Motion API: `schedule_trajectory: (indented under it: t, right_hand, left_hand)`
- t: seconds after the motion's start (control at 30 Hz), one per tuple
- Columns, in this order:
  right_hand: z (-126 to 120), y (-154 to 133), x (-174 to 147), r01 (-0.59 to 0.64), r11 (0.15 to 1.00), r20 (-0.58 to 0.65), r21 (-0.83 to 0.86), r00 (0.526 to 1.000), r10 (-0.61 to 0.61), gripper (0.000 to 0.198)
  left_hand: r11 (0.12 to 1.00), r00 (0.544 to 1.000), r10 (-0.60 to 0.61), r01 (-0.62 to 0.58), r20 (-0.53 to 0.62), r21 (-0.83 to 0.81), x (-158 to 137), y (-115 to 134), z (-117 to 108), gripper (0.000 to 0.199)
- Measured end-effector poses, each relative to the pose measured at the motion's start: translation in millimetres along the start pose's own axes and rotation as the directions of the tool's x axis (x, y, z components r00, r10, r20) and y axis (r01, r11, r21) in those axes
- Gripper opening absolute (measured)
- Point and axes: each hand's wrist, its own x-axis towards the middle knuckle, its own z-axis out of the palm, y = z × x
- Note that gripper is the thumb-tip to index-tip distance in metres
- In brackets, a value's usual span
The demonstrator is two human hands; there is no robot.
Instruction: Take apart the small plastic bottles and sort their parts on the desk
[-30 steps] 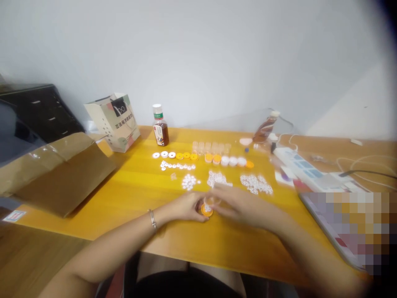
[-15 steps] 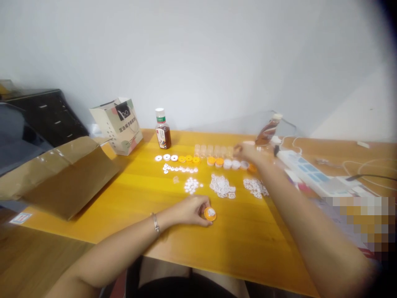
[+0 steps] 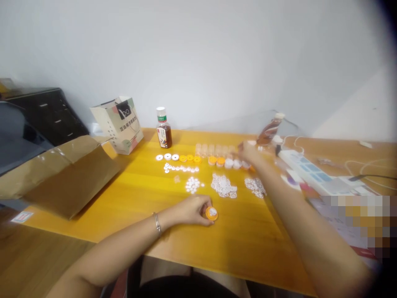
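Note:
My left hand (image 3: 197,210) rests on the table near its front, thumb and fingers closed around an orange round cap (image 3: 212,213) with a white piece in its middle. My right hand (image 3: 249,151) is stretched out to the back, at the right end of a row of clear cups (image 3: 211,150). Its fingers are bent together there, and what lies between them is too small and blurred to make out. In front of the cups is a row of orange and white round caps (image 3: 228,163), partly covered by my right hand. White flat cut-out pieces (image 3: 222,185) lie heaped nearer me.
White and yellow rings (image 3: 182,158) line up at the left, with small white pieces (image 3: 192,185) below. A bottle (image 3: 163,130), a paper bag (image 3: 122,128) and a cardboard box (image 3: 71,178) stand left. Right are a second bottle (image 3: 269,128) and a power strip (image 3: 310,167).
The view has shifted very slightly. My right hand stays at the end of the cup row, and my left hand still holds the orange cap.

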Motion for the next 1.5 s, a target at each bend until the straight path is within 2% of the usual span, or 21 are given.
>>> schedule_trajectory:
  t: [0.07, 0.13, 0.17, 0.23, 0.3, 0.4, 0.53, 0.63, 0.7, 0.77, 0.83, 0.9, 0.97, 1.03, 1.13, 1.17, 1.23, 1.3, 1.33, 1.43, 1.5]
  right_hand:
    - [-3, -6, -32, 0.129, 0.981, -0.058, 0.145, 0.991, -0.122, 0.026]
    - [-1, -11, -74, 0.296, 0.901, 0.034, 0.316, 0.946, -0.323, 0.026]
    - [2, -13, -97, 0.368, 0.849, 0.090, 0.379, 0.898, -0.430, 0.026]
    - [10, -15, -139, 0.492, 0.751, 0.183, 0.441, 0.770, -0.611, 0.023]
    - [21, -14, -170, 0.544, 0.699, 0.200, 0.463, 0.705, -0.681, 0.022]
    - [34, -12, -191, 0.589, 0.668, 0.132, 0.455, 0.697, -0.704, 0.009]
    - [41, -13, -196, 0.703, 0.614, -0.002, 0.360, 0.658, -0.753, 0.012]
    - [40, -18, -197, 0.716, 0.600, -0.126, 0.356, 0.673, -0.729, 0.013]
    - [40, -20, -197, 0.655, 0.629, -0.149, 0.419, 0.733, -0.664, 0.012]
    - [40, -22, -193, 0.526, 0.672, -0.110, 0.522, 0.822, -0.558, 0.009]
    - [39, -22, -188, 0.352, 0.667, -0.047, 0.656, 0.902, -0.429, 0.010]
    - [37, -23, -181, 0.197, 0.610, 0.016, 0.768, 0.946, -0.325, 0.015]
    - [32, -25, -174, 0.100, 0.560, 0.065, 0.823, 0.962, -0.267, 0.019]
    - [25, -27, -168, 0.058, 0.548, 0.100, 0.834, 0.962, -0.253, 0.022]
    - [13, -33, -162, 0.055, 0.575, 0.160, 0.816, 0.935, -0.317, 0.021]
    - [9, -35, -161, 0.069, 0.595, 0.180, 0.801, 0.920, -0.348, 0.019]
    - [1, -40, -159, 0.113, 0.638, 0.207, 0.761, 0.891, -0.405, 0.016]
    - [-5, -44, -157, 0.165, 0.667, 0.219, 0.727, 0.864, -0.452, 0.015]
    - [-7, -45, -156, 0.185, 0.672, 0.227, 0.718, 0.850, -0.476, 0.014]
    - [-9, -46, -155, 0.196, 0.649, 0.251, 0.735, 0.810, -0.530, 0.013]
    - [-6, -45, -156, 0.150, 0.621, 0.268, 0.770, 0.807, -0.526, 0.013]
  left_hand:
    - [1.000, 1.000, 0.000, 0.000, 0.003, -0.001, 0, 0, 0, 0.028]
    - [1.000, 1.000, 0.001, -0.001, 0.001, -0.001, 0, 0, 0, 0.028]
    - [1.000, 1.000, 0.002, -0.002, 0.000, 0.001, 0, 0, 0, 0.029]
    - [1.000, 1.000, 0.001, -0.001, -0.003, 0.011, 0, 0, 0, 0.030]
    - [1.000, 1.000, 0.002, -0.002, -0.004, 0.019, 0, 0, 1, 0.029]
    - [1.000, 1.000, 0.017, -0.016, -0.023, 0.022, 0, 0, 2, 0.024]
    - [0.997, 0.997, 0.036, -0.031, -0.072, 0.072, 0, 2, 6, 0.019]
    - [0.995, 0.996, 0.023, -0.015, -0.086, 0.095, -1, 3, 8, 0.021]
    - [0.996, 0.997, 0.026, -0.018, -0.077, 0.091, -1, 4, 8, 0.021]
    - [0.995, 0.997, 0.035, -0.027, -0.072, 0.097, -1, 5, 7, 0.021]
    - [0.994, 0.997, 0.032, -0.025, -0.063, 0.109, -1, 5, 5, 0.025]
    - [0.992, 0.998, 0.033, -0.026, -0.049, 0.127, -2, 4, 4, 0.034]
    - [0.988, 0.999, 0.037, -0.032, -0.032, 0.148, -2, 4, 2, 0.042]
    - [0.989, 0.999, 0.033, -0.033, -0.001, 0.145, -4, 6, -2, 0.047]
    - [0.996, 0.999, 0.032, -0.033, 0.010, 0.087, -7, 12, -12, 0.047]
    - [0.997, 0.998, 0.040, -0.037, -0.043, 0.065, -7, 14, -15, 0.045]
    - [0.998, 0.968, 0.061, -0.057, -0.242, 0.021, -8, 18, -21, 0.036]
    - [0.993, 0.894, 0.091, -0.114, -0.439, -0.026, -7, 21, -25, 0.029]
    - [0.986, 0.862, 0.114, -0.157, -0.493, -0.046, -6, 21, -26, 0.027]
    - [0.951, 0.839, 0.222, -0.298, -0.497, -0.079, -4, 21, -25, 0.027]
    - [0.933, 0.838, 0.258, -0.345, -0.481, -0.100, -3, 20, -22, 0.025]
